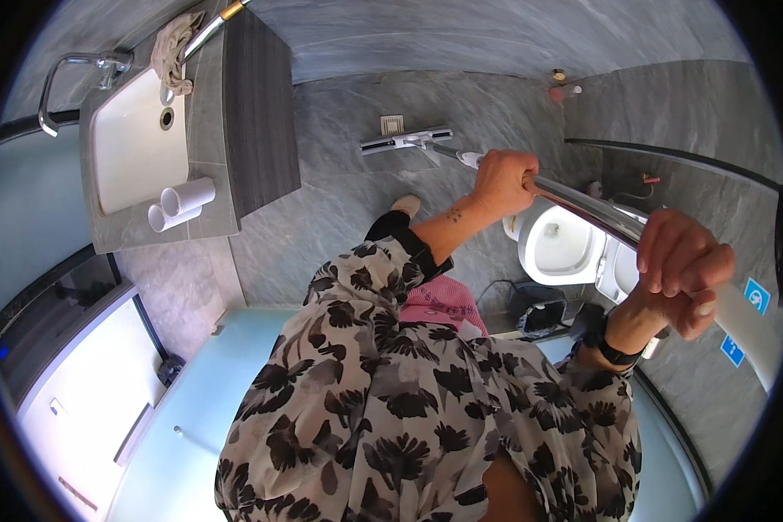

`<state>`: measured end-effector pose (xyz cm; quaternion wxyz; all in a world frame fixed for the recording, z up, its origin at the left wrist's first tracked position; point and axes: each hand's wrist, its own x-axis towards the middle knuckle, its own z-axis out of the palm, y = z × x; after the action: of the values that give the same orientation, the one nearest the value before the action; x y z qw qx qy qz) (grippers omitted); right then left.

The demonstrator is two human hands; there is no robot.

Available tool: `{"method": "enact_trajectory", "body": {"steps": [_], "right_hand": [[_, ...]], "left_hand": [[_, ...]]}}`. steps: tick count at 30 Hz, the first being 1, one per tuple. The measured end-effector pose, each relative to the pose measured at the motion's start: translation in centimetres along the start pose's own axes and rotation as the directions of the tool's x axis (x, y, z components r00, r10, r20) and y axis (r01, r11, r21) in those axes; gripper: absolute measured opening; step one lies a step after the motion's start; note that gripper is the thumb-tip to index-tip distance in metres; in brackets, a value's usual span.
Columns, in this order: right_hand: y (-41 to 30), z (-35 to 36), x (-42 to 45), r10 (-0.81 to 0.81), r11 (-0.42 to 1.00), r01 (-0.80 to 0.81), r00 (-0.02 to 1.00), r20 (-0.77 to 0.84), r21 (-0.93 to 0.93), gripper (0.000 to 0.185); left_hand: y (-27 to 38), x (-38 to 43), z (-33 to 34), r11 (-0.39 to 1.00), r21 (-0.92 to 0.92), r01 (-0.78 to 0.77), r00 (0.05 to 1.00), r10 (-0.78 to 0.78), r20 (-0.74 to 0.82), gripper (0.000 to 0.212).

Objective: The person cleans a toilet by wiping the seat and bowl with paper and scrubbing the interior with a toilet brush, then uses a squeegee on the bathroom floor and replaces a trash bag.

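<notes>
A long metal handle [584, 204] slants across the right half of the view, down to a flat mop or squeegee head [407, 139] on the grey floor, beside a square floor drain [392, 124]. My left hand [506, 181] is closed around the lower part of this handle. Farther up, my right hand [684, 271] is curled around the handle near its upper end, with a dark band on the wrist.
On the left, a sink [140, 143] has a faucet [107, 65], a crumpled cloth [173, 49] and two white rolls [188, 196] at its counter. An open toilet [561, 245] stands at the right, with a black bin [539, 310] near it.
</notes>
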<state>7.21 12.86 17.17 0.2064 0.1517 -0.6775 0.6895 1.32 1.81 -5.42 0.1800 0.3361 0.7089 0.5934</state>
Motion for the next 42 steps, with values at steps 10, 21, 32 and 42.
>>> {"method": "enact_trajectory", "body": {"steps": [10, 21, 32, 42], "right_hand": [[-7.8, 0.9, -2.4, -0.056, 0.998, 0.052, 0.585, -0.809, -0.031, 0.024], [-13.4, 4.0, -10.3, -0.301, 0.929, -0.194, 0.103, -0.948, -0.316, 0.016], [-21.5, 9.1, -13.5, -0.681, 0.722, -0.246, -0.084, -0.728, -0.647, 0.022], [-23.1, 8.7, -14.6, -0.452, 0.892, 0.308, 0.629, -0.633, -0.330, 0.031]], "left_hand": [[-7.7, -1.9, 0.1, 0.374, -0.546, 0.749, 0.538, -0.825, 0.172, 0.057], [-7.2, -1.2, 13.6, -0.431, -0.688, 0.584, -0.036, -0.861, 0.508, 0.032], [-5.5, -3.4, 15.1, -0.224, -0.435, 0.872, -0.012, -0.899, 0.439, 0.025], [-3.7, 0.5, 12.6, -0.531, -0.452, 0.717, -0.072, -0.700, 0.710, 0.008]]}}
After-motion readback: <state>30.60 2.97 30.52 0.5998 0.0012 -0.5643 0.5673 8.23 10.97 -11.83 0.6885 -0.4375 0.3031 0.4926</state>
